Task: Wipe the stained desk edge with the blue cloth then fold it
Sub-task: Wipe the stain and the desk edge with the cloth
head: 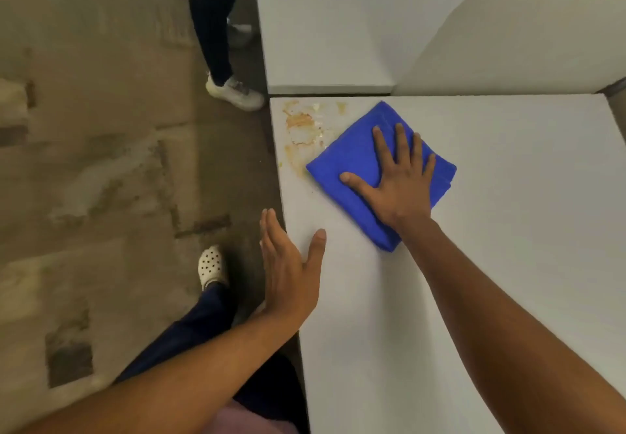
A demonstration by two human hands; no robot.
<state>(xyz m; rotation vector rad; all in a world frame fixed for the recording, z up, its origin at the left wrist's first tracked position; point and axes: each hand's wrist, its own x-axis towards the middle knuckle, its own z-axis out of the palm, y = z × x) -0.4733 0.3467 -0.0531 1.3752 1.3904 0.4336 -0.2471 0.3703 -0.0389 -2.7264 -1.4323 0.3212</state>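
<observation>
A folded blue cloth (352, 159) lies on the white desk (508, 196), just right of an orange-brown stain (299, 129) near the desk's far left corner. My right hand (398, 179) presses flat on the cloth with its fingers spread. At the desk's left edge my left hand (291, 271) is open, its thumb resting on the top and its fingers hanging past the edge, holding nothing.
A second white desk (338, 27) and a curved white divider panel (508, 44) stand beyond. On the worn floor at the left, another person's legs and pale shoes (237, 90) are close to the stained corner. My own foot in a white clog (211, 266) is below.
</observation>
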